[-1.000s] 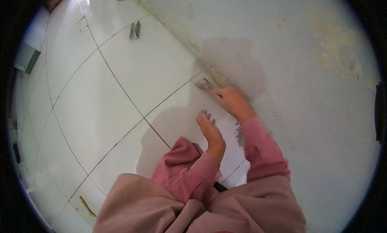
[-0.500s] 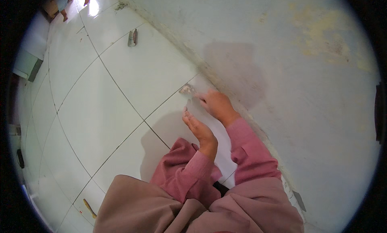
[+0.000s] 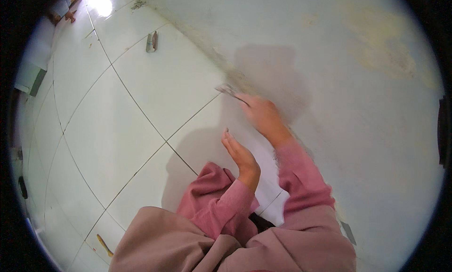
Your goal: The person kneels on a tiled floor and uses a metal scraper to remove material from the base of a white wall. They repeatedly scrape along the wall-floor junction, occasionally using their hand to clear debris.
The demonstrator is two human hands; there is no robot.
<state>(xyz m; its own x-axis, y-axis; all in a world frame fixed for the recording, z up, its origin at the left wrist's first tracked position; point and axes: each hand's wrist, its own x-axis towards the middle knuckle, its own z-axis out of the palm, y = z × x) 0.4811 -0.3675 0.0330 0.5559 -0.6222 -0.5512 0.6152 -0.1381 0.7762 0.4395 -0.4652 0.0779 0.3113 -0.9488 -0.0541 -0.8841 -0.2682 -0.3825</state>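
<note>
My right hand (image 3: 266, 116) is closed around a small flat-ended tool (image 3: 227, 89) with a thin dark edge, blurred by motion; its exact kind I cannot make out. The tool's greyish end is at the floor, close to the foot of the pale wall (image 3: 358, 131). Nearer to me, my left hand (image 3: 241, 154) is raised over the white tiles (image 3: 136, 126), its fingers stretched out and together with nothing in them. A gap separates it from the tool.
Farther along the wall, a small grey and brown piece (image 3: 151, 42) lies on the floor. A yellow-handled object (image 3: 104, 245) lies at the lower left. Another person's foot (image 3: 70, 17) shows at the far upper left. A grey flat piece (image 3: 348, 233) rests by the wall at lower right.
My right hand has moved forward and toward the wall with the tool. My left hand has shifted slightly right, and the gap between the hands has widened.
</note>
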